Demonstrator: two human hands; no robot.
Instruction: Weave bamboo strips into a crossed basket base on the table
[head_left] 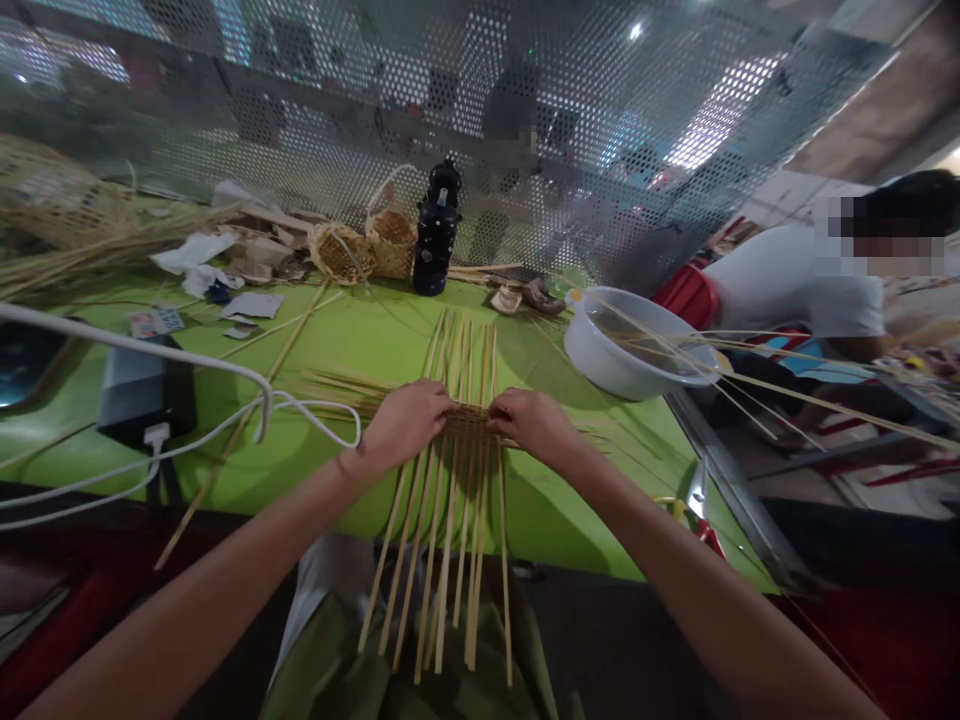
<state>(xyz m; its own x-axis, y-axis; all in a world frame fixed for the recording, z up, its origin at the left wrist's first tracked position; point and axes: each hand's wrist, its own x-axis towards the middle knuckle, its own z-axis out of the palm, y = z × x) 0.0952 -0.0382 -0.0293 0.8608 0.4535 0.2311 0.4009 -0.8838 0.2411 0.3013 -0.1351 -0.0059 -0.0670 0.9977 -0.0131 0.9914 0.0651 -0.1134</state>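
Observation:
A half-woven mat of thin bamboo strips (pixel 466 424) lies on the green table in front of me. Long strips run from its far side down past the table's front edge over my lap, while crosswise strips stick out left and right. My left hand (pixel 414 415) is closed on the left side of the woven centre. On the right side, my right hand (pixel 529 420) pinches the weave between thumb and fingers. Both hands rest close to the table, a short gap of weave showing between them. The fingertips partly hide the strips they grip.
Small woven baskets (pixel 341 252) and a black bottle (pixel 436 235) stand at the back. A white basin (pixel 637 345) with long strips across it is at right, near red-handled scissors (pixel 701 505). At left are a black power adapter (pixel 142 390) and white cable (pixel 225 362). Another person (pixel 787 270) sits beyond.

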